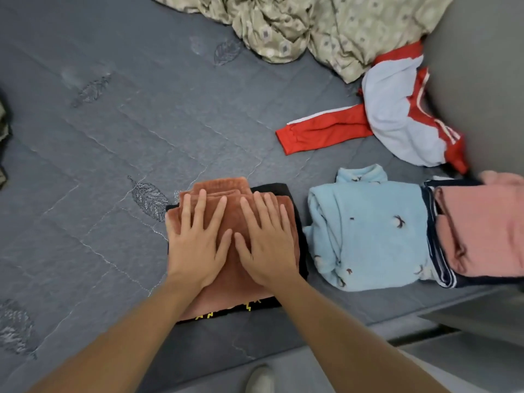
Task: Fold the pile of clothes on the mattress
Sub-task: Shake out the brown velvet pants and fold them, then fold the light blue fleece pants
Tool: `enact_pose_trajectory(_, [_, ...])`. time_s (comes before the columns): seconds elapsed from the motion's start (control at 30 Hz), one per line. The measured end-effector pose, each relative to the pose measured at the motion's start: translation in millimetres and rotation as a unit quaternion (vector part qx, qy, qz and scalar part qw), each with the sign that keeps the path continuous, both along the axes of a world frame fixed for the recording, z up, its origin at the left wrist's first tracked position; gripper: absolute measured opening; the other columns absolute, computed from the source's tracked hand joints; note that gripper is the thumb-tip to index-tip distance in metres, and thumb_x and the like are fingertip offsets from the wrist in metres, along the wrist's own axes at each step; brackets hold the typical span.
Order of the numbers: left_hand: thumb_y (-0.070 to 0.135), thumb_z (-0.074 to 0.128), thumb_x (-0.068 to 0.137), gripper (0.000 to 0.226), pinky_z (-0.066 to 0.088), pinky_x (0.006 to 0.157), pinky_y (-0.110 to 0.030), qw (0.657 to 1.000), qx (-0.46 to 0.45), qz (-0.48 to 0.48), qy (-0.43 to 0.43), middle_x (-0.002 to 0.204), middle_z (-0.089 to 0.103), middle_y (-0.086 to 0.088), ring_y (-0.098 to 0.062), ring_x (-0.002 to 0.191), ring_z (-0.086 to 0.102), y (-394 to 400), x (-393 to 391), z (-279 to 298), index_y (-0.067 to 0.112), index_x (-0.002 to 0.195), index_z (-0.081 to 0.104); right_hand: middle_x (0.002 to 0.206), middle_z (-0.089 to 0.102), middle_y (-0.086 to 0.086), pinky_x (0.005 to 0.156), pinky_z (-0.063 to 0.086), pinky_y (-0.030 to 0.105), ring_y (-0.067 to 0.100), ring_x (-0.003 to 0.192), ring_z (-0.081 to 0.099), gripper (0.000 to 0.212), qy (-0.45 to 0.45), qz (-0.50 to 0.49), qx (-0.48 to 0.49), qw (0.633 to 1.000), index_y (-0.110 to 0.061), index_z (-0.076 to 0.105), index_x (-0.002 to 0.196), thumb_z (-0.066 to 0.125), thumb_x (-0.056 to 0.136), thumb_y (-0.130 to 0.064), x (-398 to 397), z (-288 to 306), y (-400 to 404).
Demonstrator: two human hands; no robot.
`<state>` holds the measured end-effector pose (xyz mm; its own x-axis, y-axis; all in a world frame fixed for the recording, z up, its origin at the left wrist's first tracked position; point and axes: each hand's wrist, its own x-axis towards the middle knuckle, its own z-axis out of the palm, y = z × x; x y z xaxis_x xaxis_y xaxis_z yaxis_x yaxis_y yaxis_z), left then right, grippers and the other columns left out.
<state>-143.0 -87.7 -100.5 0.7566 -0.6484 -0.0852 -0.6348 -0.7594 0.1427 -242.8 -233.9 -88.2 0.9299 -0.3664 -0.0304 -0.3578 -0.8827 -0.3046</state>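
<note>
We begin with the grey quilted mattress (99, 143), which lies under everything. Far beyond our hands, a crumpled patterned olive cloth (312, 26) is heaped at its top edge. Beyond our right hand and further right lies the unfolded red and pale-blue jacket (397, 120), one sleeve stretched toward us. Just right of that hand sits the folded light-blue fleece (368, 234), and further right a folded pink garment (482, 228) rests on a dark striped one (442, 268).

Directly under our palms is the folded rust-brown garment (226, 199), stacked on a folded black garment (286, 191) whose edges show around it. Our left hand (198, 239) and right hand (266, 239) lie flat side by side on it, fingers straight and spread, pressing down and gripping nothing.

We judge this the smoothing of a finished fold. Next, we think, comes a reach up and right for the red jacket, which needs spreading flat first.
</note>
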Motion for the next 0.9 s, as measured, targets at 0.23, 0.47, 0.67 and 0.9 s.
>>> enact_pose_trajectory(0.23, [0.056, 0.027, 0.102, 0.063, 0.016, 0.116, -0.073, 1.000, 0.000, -0.024, -0.006, 0.170, 0.026, -0.007, -0.034, 0.158, 0.016, -17.7, -14.9, 89.7, 0.037, 0.162, 0.028, 0.169, 0.030, 0.006, 0.127, 0.014, 0.052, 0.023, 0.159, 0.017, 0.065, -0.029, -0.048, 0.000, 0.998, -0.023, 0.035, 0.160, 0.044, 0.100, -0.045, -25.3, 87.0, -16.9])
enact_pose_trajectory(0.47, [0.058, 0.024, 0.103, 0.063, 0.023, 0.125, -0.054, 0.998, -0.058, -0.039, -0.004, 0.168, 0.031, -0.002, -0.026, 0.158, 0.021, -24.5, -21.8, 200.8, 0.036, 0.162, 0.028, 0.168, 0.032, 0.008, 0.128, 0.013, 0.051, 0.025, 0.158, 0.021, 0.068, -0.053, -0.044, 0.027, 0.997, -0.022, 0.038, 0.159, 0.038, 0.097, -0.050, -20.9, 193.7, -27.0])
enact_pose_trajectory(0.67, [0.058, 0.025, 0.103, 0.065, 0.024, 0.125, -0.050, 0.997, -0.071, 0.022, -0.005, 0.169, 0.028, -0.003, -0.024, 0.157, 0.022, 46.9, -12.0, 282.9, 0.035, 0.163, 0.024, 0.167, 0.034, 0.007, 0.128, 0.013, 0.047, 0.024, 0.157, 0.024, 0.068, -0.056, 0.010, 0.024, 0.998, -0.024, 0.037, 0.160, 0.039, 0.098, -0.052, -2.2, 273.1, 19.1])
enact_pose_trajectory(0.9, [0.058, 0.023, 0.106, 0.063, 0.021, 0.126, -0.049, 0.990, -0.079, 0.116, -0.025, 0.171, 0.024, -0.001, -0.023, 0.158, 0.019, 198.7, 22.5, 362.2, 0.035, 0.164, 0.021, 0.158, 0.045, 0.004, 0.115, 0.039, 0.047, 0.026, 0.144, 0.041, 0.069, -0.030, 0.110, 0.021, 0.993, -0.025, 0.038, 0.158, 0.039, 0.095, -0.055, 55.9, 338.6, 138.6])
